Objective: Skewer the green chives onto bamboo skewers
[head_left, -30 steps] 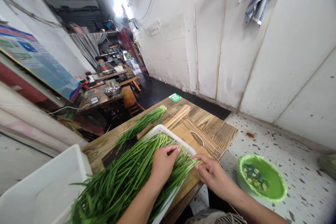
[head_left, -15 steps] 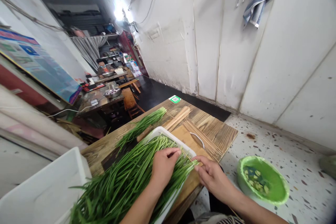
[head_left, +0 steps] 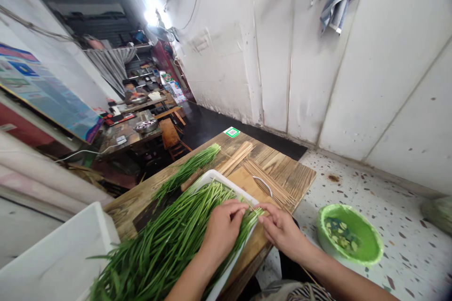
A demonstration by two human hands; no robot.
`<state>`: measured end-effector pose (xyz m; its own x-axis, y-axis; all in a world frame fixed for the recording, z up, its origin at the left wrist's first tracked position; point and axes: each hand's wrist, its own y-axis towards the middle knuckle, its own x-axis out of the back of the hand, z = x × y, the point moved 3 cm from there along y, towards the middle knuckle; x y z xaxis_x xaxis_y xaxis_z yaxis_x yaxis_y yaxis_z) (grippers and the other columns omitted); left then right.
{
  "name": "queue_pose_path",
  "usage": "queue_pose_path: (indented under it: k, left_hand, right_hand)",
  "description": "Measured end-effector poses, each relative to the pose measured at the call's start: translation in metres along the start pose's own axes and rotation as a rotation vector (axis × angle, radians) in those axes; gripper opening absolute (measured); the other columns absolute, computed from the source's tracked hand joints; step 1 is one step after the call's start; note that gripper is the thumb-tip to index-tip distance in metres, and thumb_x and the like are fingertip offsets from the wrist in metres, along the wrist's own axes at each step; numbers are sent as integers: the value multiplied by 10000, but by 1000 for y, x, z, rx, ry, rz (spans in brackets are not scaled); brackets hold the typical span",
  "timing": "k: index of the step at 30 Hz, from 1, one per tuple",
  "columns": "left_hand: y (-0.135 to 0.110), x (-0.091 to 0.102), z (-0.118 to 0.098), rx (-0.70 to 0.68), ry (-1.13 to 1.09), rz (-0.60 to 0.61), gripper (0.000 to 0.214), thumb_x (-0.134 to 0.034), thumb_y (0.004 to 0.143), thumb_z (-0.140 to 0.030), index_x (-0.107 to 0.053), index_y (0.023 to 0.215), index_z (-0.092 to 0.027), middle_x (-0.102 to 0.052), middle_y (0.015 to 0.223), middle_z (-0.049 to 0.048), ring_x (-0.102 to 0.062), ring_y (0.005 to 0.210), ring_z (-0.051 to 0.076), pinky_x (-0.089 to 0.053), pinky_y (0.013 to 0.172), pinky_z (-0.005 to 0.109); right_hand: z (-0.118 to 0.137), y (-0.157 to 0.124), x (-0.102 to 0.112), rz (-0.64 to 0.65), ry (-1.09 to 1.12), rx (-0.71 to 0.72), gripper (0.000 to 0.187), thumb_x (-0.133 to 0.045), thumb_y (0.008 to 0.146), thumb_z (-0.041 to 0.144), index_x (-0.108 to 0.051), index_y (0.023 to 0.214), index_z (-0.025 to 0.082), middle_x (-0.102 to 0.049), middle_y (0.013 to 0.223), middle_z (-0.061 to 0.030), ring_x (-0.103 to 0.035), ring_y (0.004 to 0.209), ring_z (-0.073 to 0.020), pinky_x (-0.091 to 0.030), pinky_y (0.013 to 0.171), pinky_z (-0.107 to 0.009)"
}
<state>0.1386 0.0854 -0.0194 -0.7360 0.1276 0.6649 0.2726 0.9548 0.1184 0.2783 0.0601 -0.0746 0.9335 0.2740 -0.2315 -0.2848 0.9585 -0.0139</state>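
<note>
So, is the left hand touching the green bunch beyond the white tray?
Apart: the head view shows the tray's rim between the left hand and the bunch.

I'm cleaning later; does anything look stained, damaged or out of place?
Yes: a brown stain stands out on the pale floor beyond the basin, and the wall looks scuffed and grimy low down. Nothing about the greens looks wrong.

Harsh lamp (head_left: 151, 16) glare, upper L.

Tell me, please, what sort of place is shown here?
Probably a small eatery: what look like garlic chives are heaped in a white tray, thin wooden skewers lie on the wooden table, and a QR code sits near the table's far corner.
</note>
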Motion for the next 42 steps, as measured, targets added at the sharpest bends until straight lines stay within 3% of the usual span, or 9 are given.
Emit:
queue_pose_path:
  k: [3, 8, 22, 30, 36, 42]
  left_hand:
    - [3, 5, 4, 6, 186, -103, 212, -501, 757, -197, -702, 823, -193, -650, 841, 62, -572, 805, 185, -435, 783, 316]
    - [4, 0, 7, 1, 317, -33, 170, -545, 740, -243, -709, 724, -204, -584, 704, 45, -520, 720, 179, -399, 681, 294]
    - [5, -10, 12, 9, 251, -18, 124, -595, 689, -246, -709, 737, -227, -587, 754, 39, -512, 788, 190, -384, 730, 302]
    - [7, 1, 14, 62, 59, -64, 269, -447, 776, -272, -703, 788, -189, -661, 765, 48, -579, 750, 183, -418, 710, 266]
    - [7, 2, 17, 74, 45, -62, 322, -400, 795, -277, -656, 633, -168, -628, 589, 9, -539, 568, 149, -382, 556, 223]
    - [9, 4, 21, 129, -60, -93, 285, -449, 768, -311, -655, 630, -171, -663, 659, 7, -562, 614, 153, -409, 603, 230]
  right_hand:
    - [-1, -5, 1, -17, -39, -26, 349, -499, 815, 430, -470, 1012, 143, -272, 450, 123, -232, 348, -43, -150, 347, -177]
    - [-4, -6, 4, -41, -60, -44, 359, -499, 818, 428, -456, 1030, 142, -275, 432, 125, -222, 346, -46, -136, 347, -181]
    - [-8, -7, 5, -27, -49, -22, 345, -487, 830, 430, -469, 1022, 143, -268, 441, 122, -215, 349, -45, -139, 346, -171]
    - [-6, -8, 6, -11, -79, -12, 331, -474, 845, 421, -457, 1039, 153, -283, 446, 115, -232, 369, -53, -147, 366, -186]
    - [1, -9, 3, -2, -98, -1, 363, -480, 827, 457, -454, 1019, 150, -267, 449, 117, -226, 380, -58, -147, 374, -197]
    - [0, -11, 3, 4, -109, -18, 335, -470, 842, 429, -460, 1024, 148, -281, 455, 112, -227, 378, -56, -150, 369, -194]
